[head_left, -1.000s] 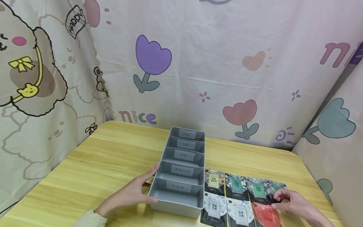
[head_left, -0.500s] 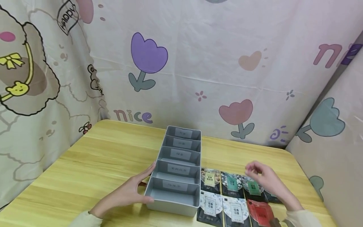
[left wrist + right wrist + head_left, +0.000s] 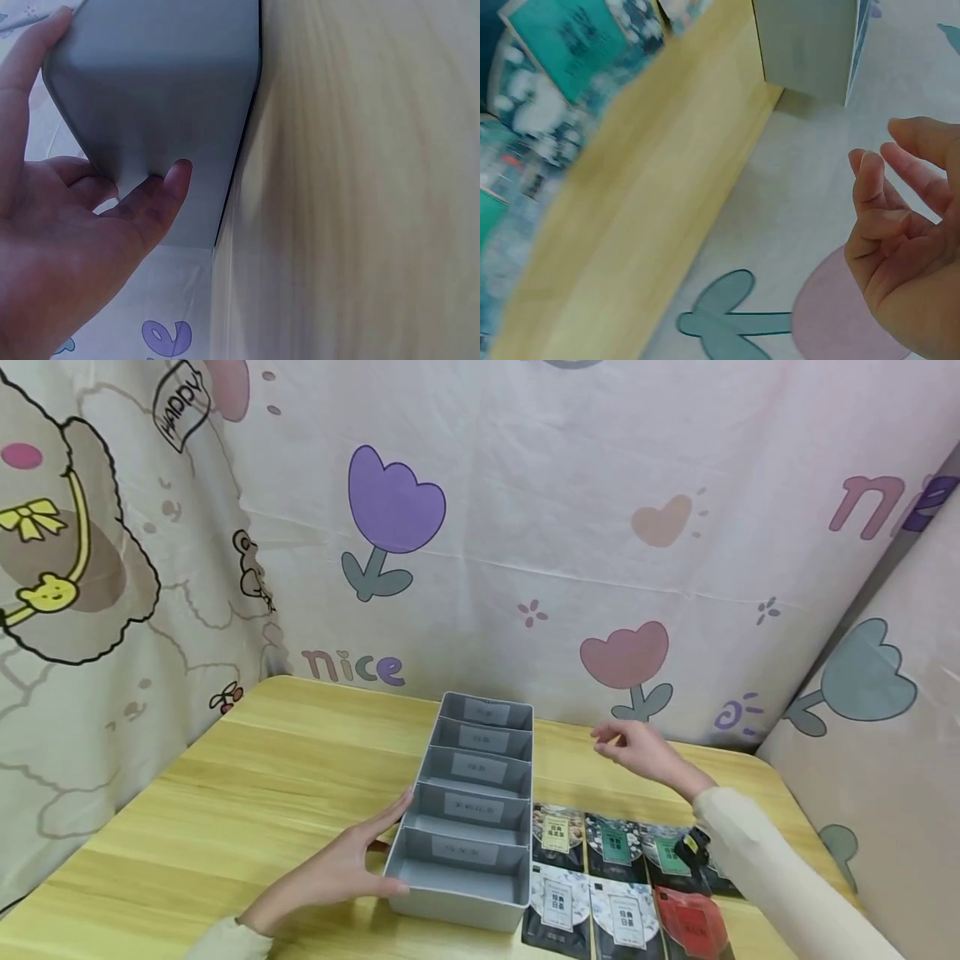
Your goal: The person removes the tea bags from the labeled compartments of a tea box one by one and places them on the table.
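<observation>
In the head view, a grey box with several labelled compartments stands lengthwise on the table. My left hand holds it by the front left corner, thumb at the front and fingers along the left side. The left wrist view shows my left hand with fingertips against the grey wall. Tea packets lie in two rows right of the box, among them a white one, a green one and a red one. Beyond them my right hand hovers, fingers loosely bent, holding nothing.
A yellow wood-grain table bears everything. Printed curtains hang close behind its back edge and along both sides. A small black device sits on my right wrist. My right forearm crosses above the packets and partly hides those at the right.
My right hand has risen from the right-hand packets and moved left and away, past the back row. My left hand stays on the box. The head view has shifted slightly.
</observation>
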A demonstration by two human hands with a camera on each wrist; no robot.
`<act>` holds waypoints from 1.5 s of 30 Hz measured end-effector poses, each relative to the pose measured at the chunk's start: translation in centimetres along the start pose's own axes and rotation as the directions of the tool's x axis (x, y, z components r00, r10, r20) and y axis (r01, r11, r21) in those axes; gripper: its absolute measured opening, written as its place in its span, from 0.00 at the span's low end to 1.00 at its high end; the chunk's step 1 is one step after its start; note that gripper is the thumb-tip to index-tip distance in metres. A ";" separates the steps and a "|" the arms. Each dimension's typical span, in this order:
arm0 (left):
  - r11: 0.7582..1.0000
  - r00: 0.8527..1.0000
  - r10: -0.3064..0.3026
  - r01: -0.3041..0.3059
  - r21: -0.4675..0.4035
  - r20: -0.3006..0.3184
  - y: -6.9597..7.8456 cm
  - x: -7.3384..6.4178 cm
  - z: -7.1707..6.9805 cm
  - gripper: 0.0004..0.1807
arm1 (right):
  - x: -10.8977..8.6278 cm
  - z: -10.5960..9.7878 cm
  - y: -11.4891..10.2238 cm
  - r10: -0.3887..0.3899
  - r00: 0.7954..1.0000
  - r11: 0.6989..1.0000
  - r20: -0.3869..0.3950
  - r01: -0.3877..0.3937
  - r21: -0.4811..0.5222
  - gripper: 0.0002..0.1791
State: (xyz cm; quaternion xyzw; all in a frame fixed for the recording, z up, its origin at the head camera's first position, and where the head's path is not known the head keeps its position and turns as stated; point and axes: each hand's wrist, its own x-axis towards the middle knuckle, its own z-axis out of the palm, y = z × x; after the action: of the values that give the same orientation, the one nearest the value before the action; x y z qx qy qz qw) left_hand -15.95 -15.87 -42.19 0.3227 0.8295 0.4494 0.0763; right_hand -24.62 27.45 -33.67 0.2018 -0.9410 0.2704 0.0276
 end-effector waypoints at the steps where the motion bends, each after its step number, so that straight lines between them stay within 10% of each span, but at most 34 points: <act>1: 1.000 1.000 -0.001 0.001 -0.001 -0.002 0.0 0.0 -0.1 0.58 | 0.6 0.0 -0.2 -0.006 1.000 1.000 -0.005 0.006 -0.003 0.11; 13: 1.000 1.000 0.003 -0.003 -0.004 0.005 0.0 0.0 0.4 0.58 | 5.6 1.0 -3.0 0.026 0.999 0.960 0.037 -0.035 0.276 0.19; 26: 1.000 1.000 0.027 -0.027 -0.009 0.003 -0.1 0.0 0.3 0.57 | 8.8 5.2 -2.8 0.034 0.986 0.956 0.166 -0.080 0.281 0.19; 45: 1.000 1.000 -0.002 0.002 -0.003 0.004 0.1 -0.1 0.1 0.57 | 9.5 7.8 -2.2 0.055 0.989 0.948 0.140 -0.096 0.303 0.12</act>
State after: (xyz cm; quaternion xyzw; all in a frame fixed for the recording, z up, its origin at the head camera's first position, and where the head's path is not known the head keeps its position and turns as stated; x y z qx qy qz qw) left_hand -15.80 -15.83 -42.23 0.3226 0.8290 0.4500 0.0791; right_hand -32.06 18.22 -37.67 0.1845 -0.8938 0.4016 -0.0761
